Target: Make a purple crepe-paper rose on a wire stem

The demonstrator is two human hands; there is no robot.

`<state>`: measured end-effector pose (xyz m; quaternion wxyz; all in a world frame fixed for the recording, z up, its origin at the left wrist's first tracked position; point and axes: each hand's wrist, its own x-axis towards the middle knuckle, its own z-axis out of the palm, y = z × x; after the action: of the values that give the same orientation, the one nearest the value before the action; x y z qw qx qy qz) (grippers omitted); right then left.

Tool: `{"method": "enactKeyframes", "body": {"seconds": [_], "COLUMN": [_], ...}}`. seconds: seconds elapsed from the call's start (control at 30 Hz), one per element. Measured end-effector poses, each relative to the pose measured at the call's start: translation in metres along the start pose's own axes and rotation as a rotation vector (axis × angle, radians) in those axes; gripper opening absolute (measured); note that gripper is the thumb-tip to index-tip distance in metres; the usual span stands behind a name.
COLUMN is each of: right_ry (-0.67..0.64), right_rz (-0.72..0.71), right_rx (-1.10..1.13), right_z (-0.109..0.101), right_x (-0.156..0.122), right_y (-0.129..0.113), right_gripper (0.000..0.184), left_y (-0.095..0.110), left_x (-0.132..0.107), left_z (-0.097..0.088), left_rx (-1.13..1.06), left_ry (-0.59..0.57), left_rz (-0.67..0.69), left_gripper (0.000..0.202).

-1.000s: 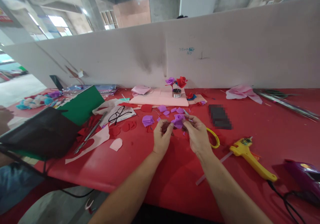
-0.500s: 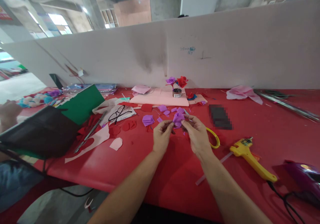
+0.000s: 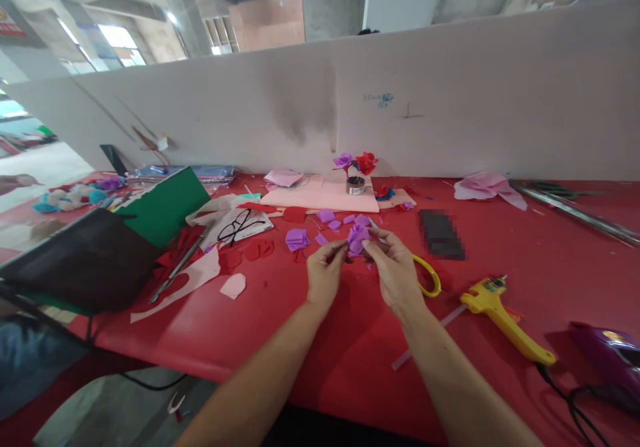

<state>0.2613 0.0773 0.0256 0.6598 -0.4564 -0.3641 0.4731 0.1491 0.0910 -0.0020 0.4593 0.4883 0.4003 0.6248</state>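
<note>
Between my two hands, above the red table (image 3: pixel 280 314), is a purple paper flower (image 3: pixel 357 237). My left hand (image 3: pixel 325 270) pinches its left side with thumb and fingers. Thumb and forefinger of my right hand (image 3: pixel 395 267) press on its right side. Just beyond lie small purple paper pieces (image 3: pixel 327 216) and, to the left, a stack of purple petals (image 3: pixel 297 239). Scissors with a yellow handle (image 3: pixel 429 277) rest beside my right wrist, partly hidden by it.
A yellow glue gun (image 3: pixel 505 317) with its cord lies at right, near a purple device (image 3: pixel 607 357). At the back, purple and red flowers (image 3: pixel 367 162) stand in a tape roll (image 3: pixel 355 186). Black-rimmed glasses (image 3: pixel 240 226) lie left, near a green board (image 3: pixel 173 210).
My hands and the purple flower stay almost in place. At the far left, another person's hand has drawn back toward the edge of the view.
</note>
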Motion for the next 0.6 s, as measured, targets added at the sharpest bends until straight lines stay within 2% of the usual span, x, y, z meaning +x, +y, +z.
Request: {"method": "enactKeyframes", "body": {"seconds": [0.4,0.6], "right_ry": [-0.017,-0.013], "right_rz": [0.009,0.062], "right_rx": [0.049,0.121], "right_z": [0.003,0.004], "right_x": [-0.004,-0.006], "right_y": [0.001,-0.003], "right_gripper": [0.038,0.04], "left_y": [-0.012,-0.006], "left_x": [-0.003,-0.004], "left_z": [-0.005,-0.005], "left_rx": [0.159,0.228], "left_ry": [0.07,0.081], "left_rz": [0.081,0.143], "left_gripper": [0.02,0.019]}}
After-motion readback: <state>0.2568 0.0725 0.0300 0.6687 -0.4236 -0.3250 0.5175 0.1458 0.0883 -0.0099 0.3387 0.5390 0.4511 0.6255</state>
